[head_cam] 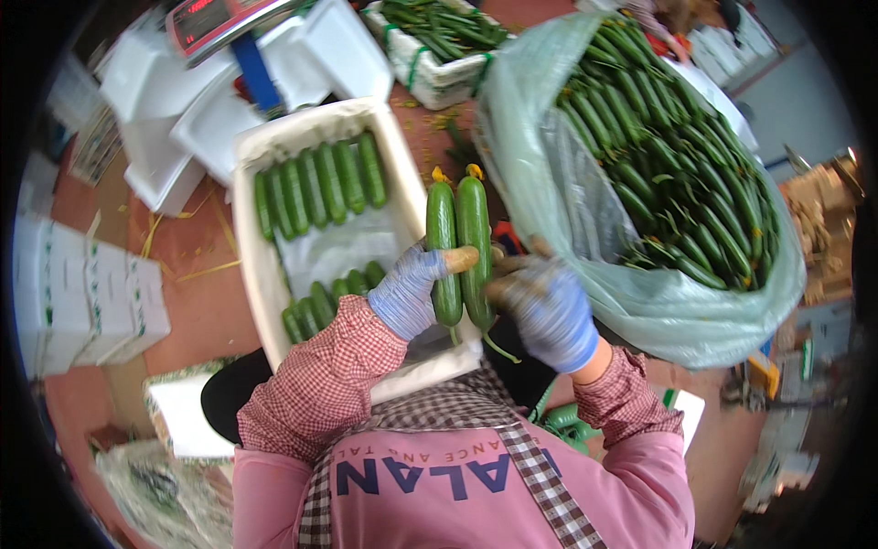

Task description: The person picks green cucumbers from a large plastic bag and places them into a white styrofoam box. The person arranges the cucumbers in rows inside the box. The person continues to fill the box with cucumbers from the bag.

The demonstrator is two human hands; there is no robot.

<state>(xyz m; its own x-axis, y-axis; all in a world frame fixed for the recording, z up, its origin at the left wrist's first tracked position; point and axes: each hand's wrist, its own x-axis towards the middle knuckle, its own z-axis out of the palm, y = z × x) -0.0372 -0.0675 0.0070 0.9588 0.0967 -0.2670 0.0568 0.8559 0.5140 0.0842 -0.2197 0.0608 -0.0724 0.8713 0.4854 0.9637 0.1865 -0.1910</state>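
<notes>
My left hand (409, 287), in a blue glove with brownish fingertips, grips two green cucumbers upright side by side. The thumb lies across the left cucumber (442, 213) and reaches the right cucumber (473, 213). Both carry a yellow blossom at the top and a thin stem below. My right hand (552, 312), gloved alike and blurred, is close beside the right cucumber; whether it touches or holds anything is unclear. Under my left hand stands a white foam box (252, 274). An upper row of cucumbers (330, 184) and a lower row (322, 309) lie inside it.
To the right, a large translucent plastic bag (521, 103) holds many cucumbers (658, 137). Another foam box (439, 72) of cucumbers stands behind. A digital scale (206, 27) and white foam boxes (158, 89) occupy the upper left. Stacked white boxes (96, 302) stand at far left.
</notes>
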